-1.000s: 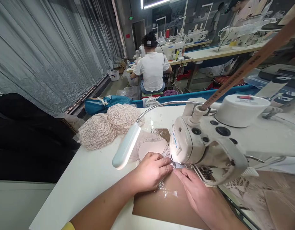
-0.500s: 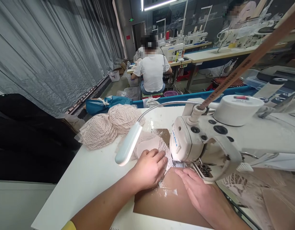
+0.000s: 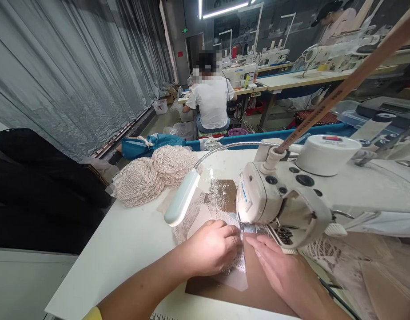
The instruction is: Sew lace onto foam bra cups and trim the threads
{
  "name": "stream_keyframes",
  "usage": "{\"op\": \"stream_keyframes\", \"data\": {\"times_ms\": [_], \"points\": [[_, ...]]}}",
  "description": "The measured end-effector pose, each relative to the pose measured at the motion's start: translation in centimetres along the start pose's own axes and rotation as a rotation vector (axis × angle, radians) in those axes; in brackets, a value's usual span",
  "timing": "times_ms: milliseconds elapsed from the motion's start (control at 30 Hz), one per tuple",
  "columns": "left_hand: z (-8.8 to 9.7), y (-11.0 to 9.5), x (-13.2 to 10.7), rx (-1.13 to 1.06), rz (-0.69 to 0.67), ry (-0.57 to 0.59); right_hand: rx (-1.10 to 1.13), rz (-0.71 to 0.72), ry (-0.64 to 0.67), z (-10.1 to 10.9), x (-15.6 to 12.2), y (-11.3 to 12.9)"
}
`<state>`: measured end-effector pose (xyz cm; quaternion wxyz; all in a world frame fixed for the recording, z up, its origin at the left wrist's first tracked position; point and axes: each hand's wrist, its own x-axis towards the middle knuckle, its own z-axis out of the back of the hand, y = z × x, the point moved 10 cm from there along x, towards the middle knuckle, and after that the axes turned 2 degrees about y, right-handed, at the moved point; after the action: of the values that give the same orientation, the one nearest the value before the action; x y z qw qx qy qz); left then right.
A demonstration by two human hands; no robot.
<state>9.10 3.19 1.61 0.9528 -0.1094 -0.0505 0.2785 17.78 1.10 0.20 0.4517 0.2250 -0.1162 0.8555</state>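
My left hand (image 3: 215, 249) is closed on a pale lace piece (image 3: 188, 218) with a smooth light pad under it. Its fingers curl down onto the lace just left of the needle area, and their tips are hidden. A strip of lace and sheer fabric (image 3: 236, 275) extends out below that hand. My right hand (image 3: 278, 264) lies flat, fingers stretched out together, on the brown sheet (image 3: 221, 291) in front of the needle area. The white sewing machine (image 3: 254, 195) stands over the work, its needle hard to make out.
A lamp (image 3: 182, 198) on a bendable neck hangs above the work. Two stacks of lace cups (image 3: 138, 183) sit behind on the white table (image 3: 101, 266). Lace and tan pieces (image 3: 364, 266) lie at right. A person in a white shirt (image 3: 211, 102) sits ahead.
The lace piece has turned and come toward me, so its end now lies over the brown sheet below my left hand. My left hand has shifted slightly right and nearer; my right hand stays flat.
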Motion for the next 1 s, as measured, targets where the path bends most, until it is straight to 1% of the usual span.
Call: {"op": "stream_keyframes", "data": {"times_ms": [133,267,333,400,533,600,733,800,933,1000], "points": [[-0.7,-0.3,-0.4,0.112,-0.088,-0.016,0.185,0.045,0.083,-0.6,0.0,0.8],[-0.9,0.0,-0.6,0.177,-0.1,-0.014,0.244,0.017,0.15,-1.5,0.0,1.1],[-1.0,0.0,-0.6,0.167,-0.089,0.003,0.217,-0.014,0.149,-1.8,-0.2,1.0],[-1.0,0.0,-0.5,0.138,-0.057,0.024,0.177,-0.013,0.133,-1.8,-0.3,1.0],[-0.9,-0.1,-0.1,0.074,0.052,0.039,0.163,-0.006,0.078,-1.1,-0.2,0.9],[-1.1,-0.2,0.0,0.062,0.08,0.054,0.185,-0.024,0.073,-0.8,0.0,0.8],[-1.3,-0.1,0.0,0.068,0.077,0.048,0.17,-0.036,0.044,-0.4,0.2,0.8],[-1.3,0.1,0.1,0.07,0.072,0.028,0.128,-0.029,0.036,-0.4,0.2,0.9],[-1.2,0.5,0.1,0.065,0.062,-0.004,0.056,-0.038,0.064,-1.0,0.0,0.8],[-1.2,0.3,0.1,0.066,0.037,-0.02,0.048,-0.047,0.035,-0.6,-0.2,0.6]]}}
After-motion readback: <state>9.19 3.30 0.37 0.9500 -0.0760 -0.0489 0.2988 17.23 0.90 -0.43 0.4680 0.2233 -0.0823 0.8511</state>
